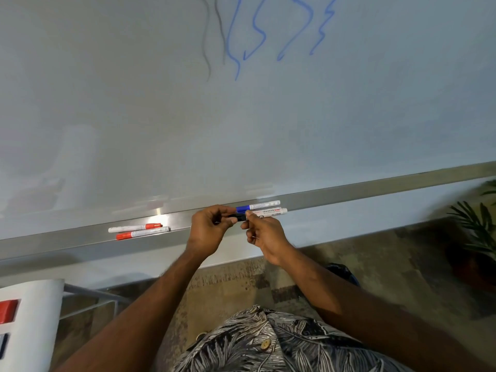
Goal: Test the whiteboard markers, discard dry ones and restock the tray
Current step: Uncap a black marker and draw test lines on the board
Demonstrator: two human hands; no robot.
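Hands: left hand (pixel 212 224) and right hand (pixel 264 233) meet in front of the tray (pixel 375 190), sharing one black-capped marker (pixel 269 212).
View: head camera, the only one.
Done so far (judged): whiteboard (pixel 134 103) above the hands carries two grey strokes (pixel 206 49) and several blue strokes (pixel 259 33), so some testing has plainly been done. Grey lines look fainter than blue.
Tray, left of left hand: two red markers (pixel 135 227) lie capped, side by side, well apart from the hands.
Tray, behind right fingertips: one blue marker (pixel 259 205) lies capped, just beside the held marker.
No red stroke visible on the board; red pair looks untested, as a judgement.
Left to do (judged): finish with the black marker, test the reds, bin any dry ones, restock. No bin identified.
Possible stock: white box (pixel 32 318) below and far left of the left hand; contents unclear.
Left hand grip: fingers curled, thumb and fingertips closed round the black cap (pixel 238 217).
Right hand grip: thumb and forefinger pinch the white barrel just beside the cap; other fingers loosely curled.
Marker position: between the two hands, barrel running out to the right past the right fingertips, near the tray's front lip; whether it touches the tray, cannot tell.
Cap state: appears seated on the barrel; coming off or going on, cannot tell.
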